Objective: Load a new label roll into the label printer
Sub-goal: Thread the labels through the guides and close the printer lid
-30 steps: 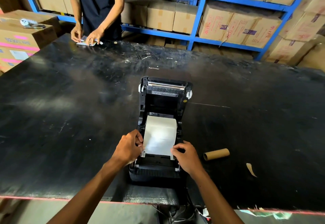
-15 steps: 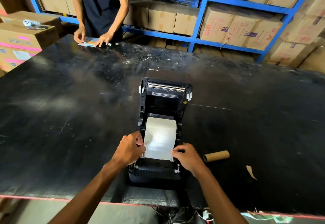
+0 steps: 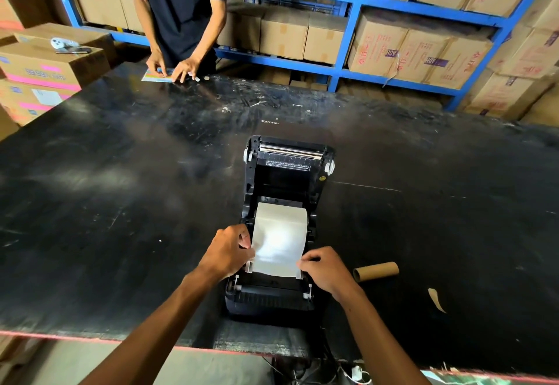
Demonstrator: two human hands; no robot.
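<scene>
Black table (image 3: 121, 203), both hands' grip pinching label paper (image 3: 279, 239)

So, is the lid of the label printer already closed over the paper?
No, the lid of the label printer stands open, and both hands hold the white label paper at its edges.

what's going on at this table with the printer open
A person is loading labels into an open label printer on a black table. The left hand and right hand pinch the two edges of the white label strip, drawn forward over the front. The lid is up. An empty cardboard core lies to the right. Another person works across the table.
</scene>
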